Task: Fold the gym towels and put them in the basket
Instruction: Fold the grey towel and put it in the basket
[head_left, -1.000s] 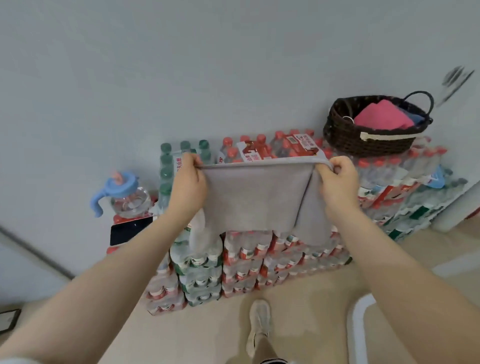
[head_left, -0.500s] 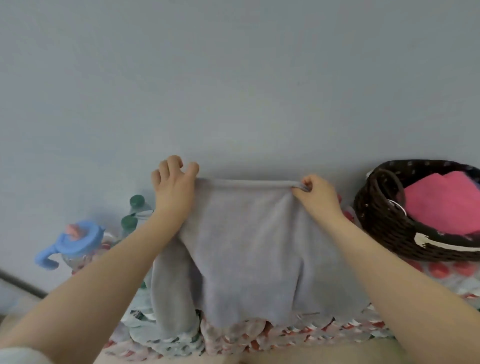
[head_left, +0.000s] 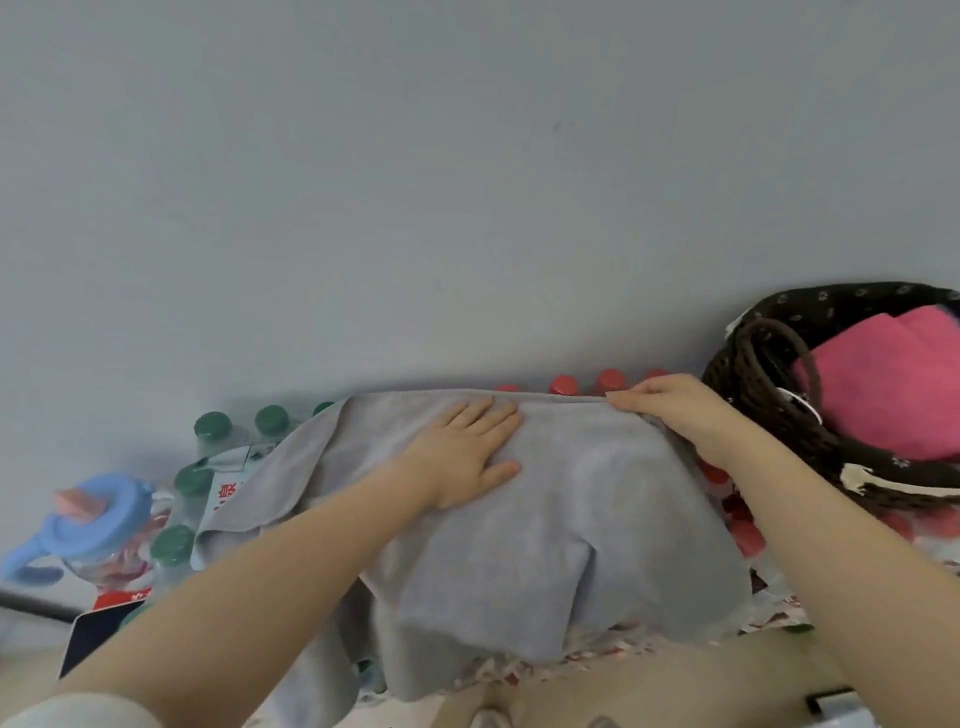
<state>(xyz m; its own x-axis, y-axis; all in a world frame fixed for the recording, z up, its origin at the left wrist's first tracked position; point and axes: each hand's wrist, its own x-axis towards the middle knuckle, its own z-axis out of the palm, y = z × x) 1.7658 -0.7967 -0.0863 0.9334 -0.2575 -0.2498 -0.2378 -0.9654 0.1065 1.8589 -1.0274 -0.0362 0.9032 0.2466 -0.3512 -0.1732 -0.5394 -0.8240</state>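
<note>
Left fingers (head_left: 485, 421) flat on grey towel (head_left: 561, 530) | right hand (head_left: 675, 410) pinching far edge

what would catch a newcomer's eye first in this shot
A grey towel spread at the centre over packs of bottled water, the left hand pressing flat on it and the right hand gripping its far edge. At right, a dark wicker basket holds a pink towel.

Against a plain grey wall (head_left: 415, 182), green-capped bottles (head_left: 213, 427) stand far left, red-capped bottles (head_left: 563, 385) far right, a blue-lidded jug (head_left: 88, 519) at the left edge, a dark tablet (head_left: 96, 636) nearer.
</note>
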